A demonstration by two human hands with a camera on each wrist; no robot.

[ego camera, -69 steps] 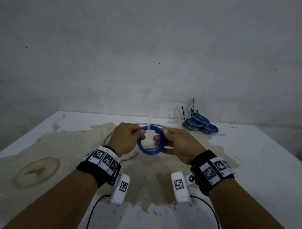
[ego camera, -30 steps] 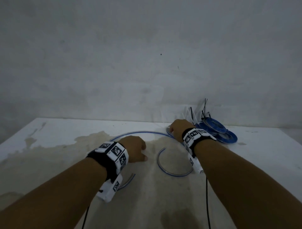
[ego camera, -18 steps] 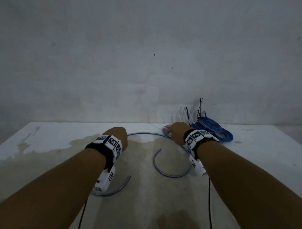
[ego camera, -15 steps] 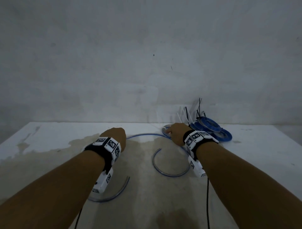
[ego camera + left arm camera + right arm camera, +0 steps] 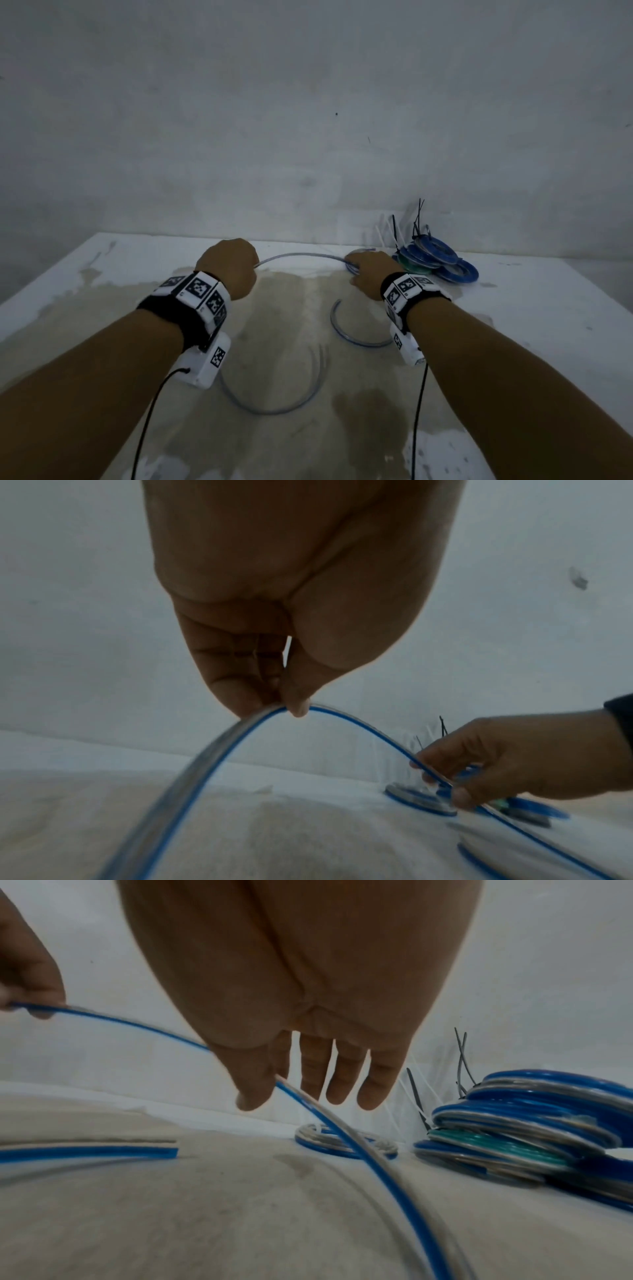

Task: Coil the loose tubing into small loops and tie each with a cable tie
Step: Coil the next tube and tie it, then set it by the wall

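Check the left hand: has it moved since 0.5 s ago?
Yes. The left hand has lifted the tubing off the table; its near loop now hangs forward, clear of the stained patch.

From my remote station, the tubing (image 5: pixel 363 730) reads as glossy, see-through plastic with a blue stripe along it, smooth where it arcs up off the table. The table (image 5: pixel 534 308) is matt white with a rough, patchy tan stain across its middle. At far right, the tied coils (image 5: pixel 524 1123) shine in blue plastic, one in green, bound with thin black and white plastic cable ties (image 5: pixel 416 1093). Behind, the wall (image 5: pixel 308 120) looks dull, grey and unevenly plastered.
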